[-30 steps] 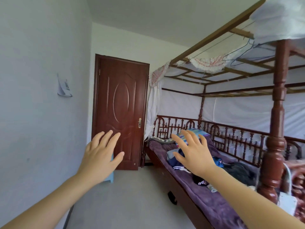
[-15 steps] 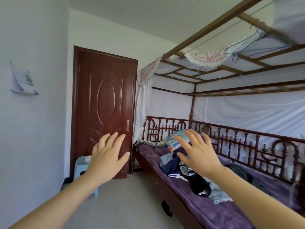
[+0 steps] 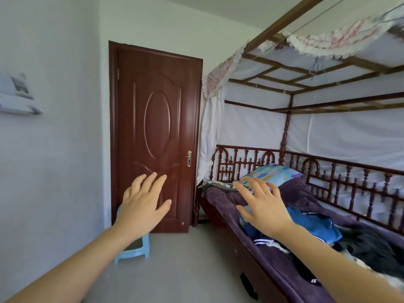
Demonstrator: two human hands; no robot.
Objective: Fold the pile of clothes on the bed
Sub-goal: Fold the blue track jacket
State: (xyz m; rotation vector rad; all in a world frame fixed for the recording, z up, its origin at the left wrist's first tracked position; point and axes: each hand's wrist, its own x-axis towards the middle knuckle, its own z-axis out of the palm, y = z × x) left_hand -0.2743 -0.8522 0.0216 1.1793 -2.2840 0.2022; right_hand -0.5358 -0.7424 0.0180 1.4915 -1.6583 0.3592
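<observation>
While both arms reach forward, the left hand and right hand hover with fingers spread, holding nothing. Beyond them, the pile of clothes lies crumpled on the purple-covered bed.

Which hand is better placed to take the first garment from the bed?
Probably right: the right hand hovers by the crumpled blue garment on the purple-covered bed; the left hand is over the grey floor.
</observation>
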